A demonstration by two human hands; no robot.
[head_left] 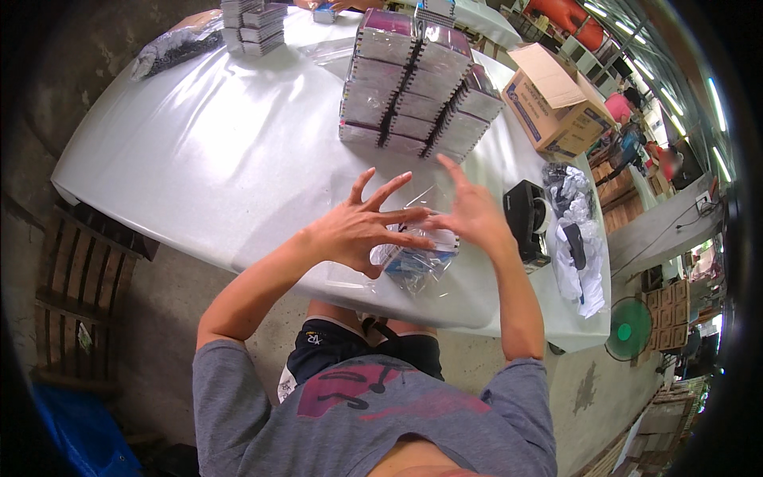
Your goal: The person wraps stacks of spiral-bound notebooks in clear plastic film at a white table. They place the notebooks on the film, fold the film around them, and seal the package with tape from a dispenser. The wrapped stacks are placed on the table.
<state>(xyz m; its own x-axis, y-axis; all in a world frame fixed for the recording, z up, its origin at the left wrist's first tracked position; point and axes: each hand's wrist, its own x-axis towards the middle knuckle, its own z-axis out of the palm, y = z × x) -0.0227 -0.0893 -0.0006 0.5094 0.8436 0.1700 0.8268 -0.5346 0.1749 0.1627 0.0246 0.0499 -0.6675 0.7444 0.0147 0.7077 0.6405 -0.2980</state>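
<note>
Both hands hover spread wide, fingers splayed, gripping nothing. The left hand (359, 229) and right hand (470, 213) sit side by side, fingertips nearly meeting over a clear bag (417, 258) with a notebook inside. The bag lies on the white counter (207, 151) just under and between the palms, at the near edge; whether the fingers touch its film I cannot tell. Right of the right hand stands a black tape dispenser (526, 216), then crumpled bags (576, 238). Beyond the hands rises a stack of wrapped notebooks (417, 87), with a cardboard box (552, 99) further right.
</note>
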